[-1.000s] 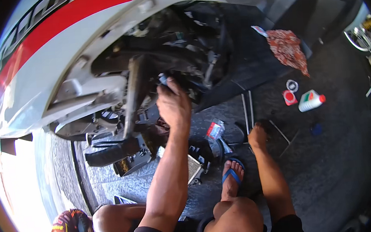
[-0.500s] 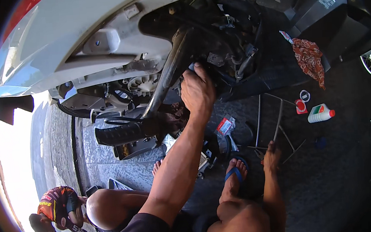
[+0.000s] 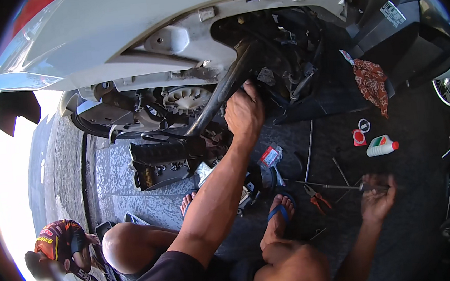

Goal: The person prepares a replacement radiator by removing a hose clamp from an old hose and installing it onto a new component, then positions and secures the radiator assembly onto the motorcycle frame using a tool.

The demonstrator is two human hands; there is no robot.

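Under the tilted scooter body (image 3: 122,37), the left hand (image 3: 244,112) is reaching up into the open engine bay (image 3: 282,62), fingers curled in on something dark there; what it is gripping cannot be told, since the back of the hand is covering it. The right hand (image 3: 377,200) is hanging low at the near right, fingers loosely cupped round the end of a long thin metal rod tool (image 3: 339,186) lying on the ground. Judging from this, the work is going on by feel in a cramped gap, so the left wrist is needing to stay straight and move in small turns, keeping off the black exhaust pipe (image 3: 221,96) that is slanting just left of the hand, and off the hoses and cables crowding the bay on the right. The finned engine cover (image 3: 184,99) is sitting further left. A black footrest panel (image 3: 163,156) is lying below the pipe, near the forearm. Orange-handled pliers (image 3: 317,199) are resting by the sandalled foot (image 3: 281,212). A white bottle with a red cap (image 3: 381,145), a small red cap (image 3: 358,137) and a red patterned rag (image 3: 371,84) are lying well apart on the right. Another person in an orange and black shirt (image 3: 58,243) is crouching at the near left.
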